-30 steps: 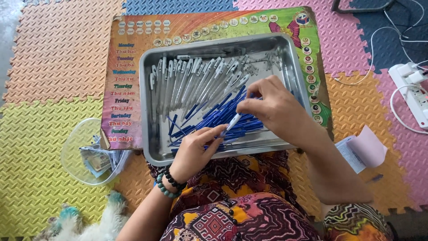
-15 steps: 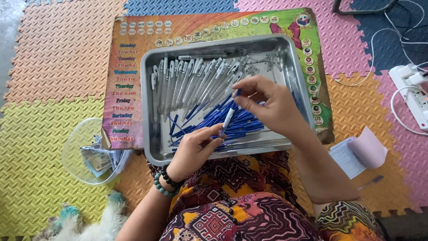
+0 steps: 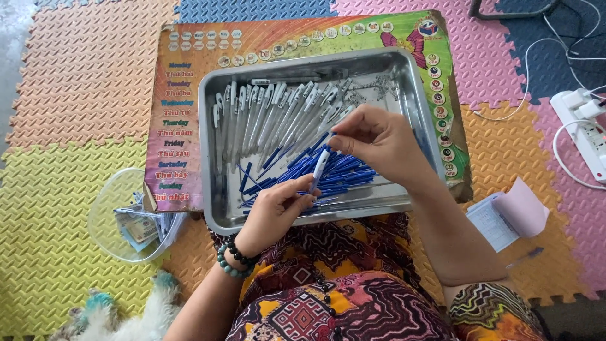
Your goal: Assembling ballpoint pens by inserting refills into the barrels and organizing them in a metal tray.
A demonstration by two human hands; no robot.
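Both hands (image 3: 328, 170) on one pen (image 3: 319, 169)

The right hand (image 3: 385, 148) has lifted off the heap of blue pen parts (image 3: 334, 177) and now sits higher over the metal tray (image 3: 214, 208), its fingertips pinched at the top end of a white pen barrel (image 3: 320, 169). That barrel has swung from lying low among the blue pieces to standing nearly upright, its lower end in the grip of the left hand (image 3: 274, 211), which has edged up slightly.
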